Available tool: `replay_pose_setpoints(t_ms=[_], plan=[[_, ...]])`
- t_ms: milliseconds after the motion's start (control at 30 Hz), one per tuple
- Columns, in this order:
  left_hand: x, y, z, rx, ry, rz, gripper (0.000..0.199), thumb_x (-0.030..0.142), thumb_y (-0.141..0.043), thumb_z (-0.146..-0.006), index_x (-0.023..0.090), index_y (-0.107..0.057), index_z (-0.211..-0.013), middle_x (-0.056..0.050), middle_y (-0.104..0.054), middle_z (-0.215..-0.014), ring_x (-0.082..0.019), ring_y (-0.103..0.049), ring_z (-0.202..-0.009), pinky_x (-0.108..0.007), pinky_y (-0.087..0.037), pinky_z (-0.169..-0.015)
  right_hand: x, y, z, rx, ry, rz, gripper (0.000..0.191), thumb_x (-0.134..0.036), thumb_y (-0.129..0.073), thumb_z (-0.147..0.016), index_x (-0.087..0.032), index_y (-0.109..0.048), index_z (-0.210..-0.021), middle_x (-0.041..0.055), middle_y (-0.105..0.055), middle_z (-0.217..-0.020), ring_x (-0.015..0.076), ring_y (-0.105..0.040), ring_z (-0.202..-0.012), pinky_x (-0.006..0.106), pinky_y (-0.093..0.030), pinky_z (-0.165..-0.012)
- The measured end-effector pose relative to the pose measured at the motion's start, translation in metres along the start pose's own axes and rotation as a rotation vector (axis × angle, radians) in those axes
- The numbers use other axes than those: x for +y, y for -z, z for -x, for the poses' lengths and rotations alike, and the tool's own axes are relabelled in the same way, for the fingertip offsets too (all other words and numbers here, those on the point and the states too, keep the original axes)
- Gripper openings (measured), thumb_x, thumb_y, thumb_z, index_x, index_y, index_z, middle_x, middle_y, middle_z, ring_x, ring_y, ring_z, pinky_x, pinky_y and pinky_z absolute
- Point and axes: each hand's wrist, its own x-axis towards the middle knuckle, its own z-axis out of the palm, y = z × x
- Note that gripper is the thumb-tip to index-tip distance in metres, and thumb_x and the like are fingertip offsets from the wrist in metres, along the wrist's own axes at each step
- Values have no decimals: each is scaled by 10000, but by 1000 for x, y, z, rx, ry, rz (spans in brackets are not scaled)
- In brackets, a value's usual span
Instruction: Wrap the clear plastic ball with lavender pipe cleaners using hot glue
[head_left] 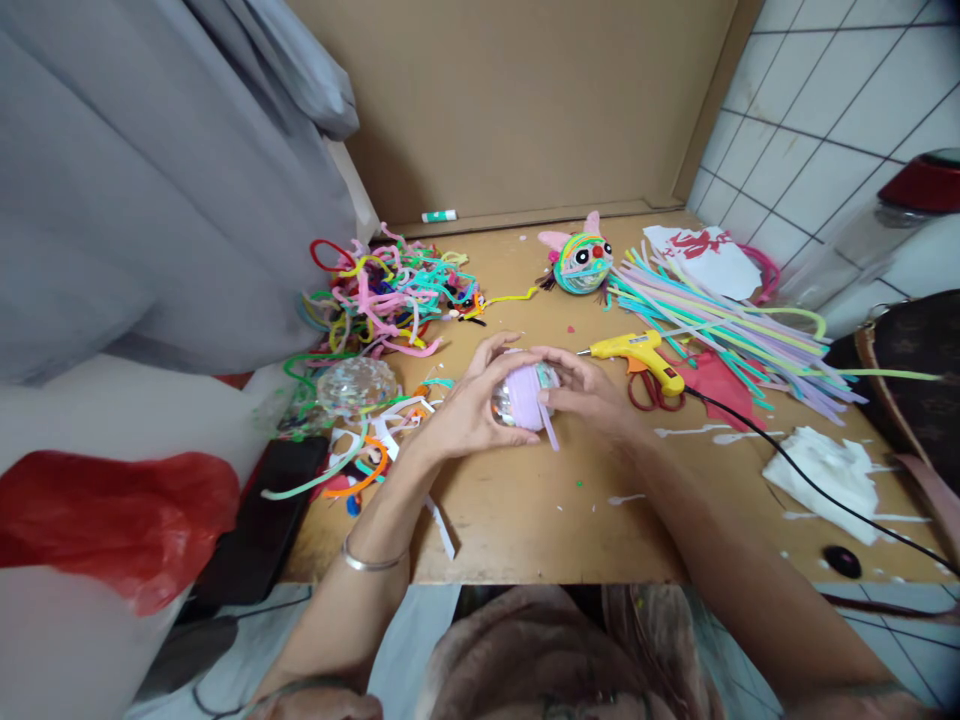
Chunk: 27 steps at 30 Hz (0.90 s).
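Clear ball (504,402), circled by a lilac band (527,395), sits between the fingers of both hands above the wooden table (517,530), as I watch from afar in the head view. The left hand (461,410) clamps it, fingers over the top and thumb beneath; the right hand (589,390) closes on the opposite side, its fingers bent and thumb at the band's edge. A loose lilac end (553,430) hangs below the right thumb; whether that thumb pins it, I cannot tell.

By my reading, the work is partway along: the middle is covered, while the clear sides show bare and the end lies unsecured. No eyes or ears are visible on this ball, unlike the finished-looking eared figure (583,265) beyond the right fingers.

Just beside the right fingers, a yellow glue gun (634,348) points its nozzle toward them, near red-handled scissors (643,392). Farther out lies a pastel bundle of fuzzy stems (739,330); past the left fingers, a bright tangle (390,295) is heaped.
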Motion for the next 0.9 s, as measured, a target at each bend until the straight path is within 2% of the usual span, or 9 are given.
replay_pose_setpoints(t_ms=[67,200,400,567,900], plan=[[-1,-1,0,22,-8,-33,888,555,-848,-587,263,-473,-1337,-158,-304,-1456,-375,-277,-1417,-573,-295,-1151,0,1,0,-1,-11,-13,583,-302,-755,-644,-217,-577,-1192,76,-619,-1293,256,-561,-1220,437,-438,-1044],[-1,-3,1,47,-2,-98,860,549,-852,-580,257,-481,-1299,-150,-289,-1428,-366,-329,-1366,-566,-315,-1135,0,0,0,7,-12,-41,567,-285,-751,-638,-215,-586,-1176,74,-619,-1301,254,-556,-1233,436,-427,-1060],[2,-4,1,64,1,-151,718,485,-824,-652,259,-500,-1251,-132,-369,-1335,-331,-404,-1299,-530,-375,-1097,0,2,-1,22,-41,-24,537,-288,-726,-663,-229,-590,-1179,65,-618,-1312,243,-553,-1231,420,-427,-1053],[3,-4,0,36,-10,-115,562,459,-774,-733,253,-539,-1200,-136,-366,-1390,-324,-426,-1316,-515,-380,-1112,2,4,-3,52,-40,-37,524,-301,-720,-660,-237,-609,-1168,58,-635,-1286,242,-539,-1250,418,-418,-1056],[-2,-4,1,-48,-57,-112,621,330,-788,-711,258,-503,-1258,-157,-276,-1492,-352,-293,-1435,-524,-324,-1157,0,-1,-2,104,-84,-118,536,-274,-753,-606,-224,-621,-1124,65,-648,-1270,250,-537,-1262,432,-400,-1084]])
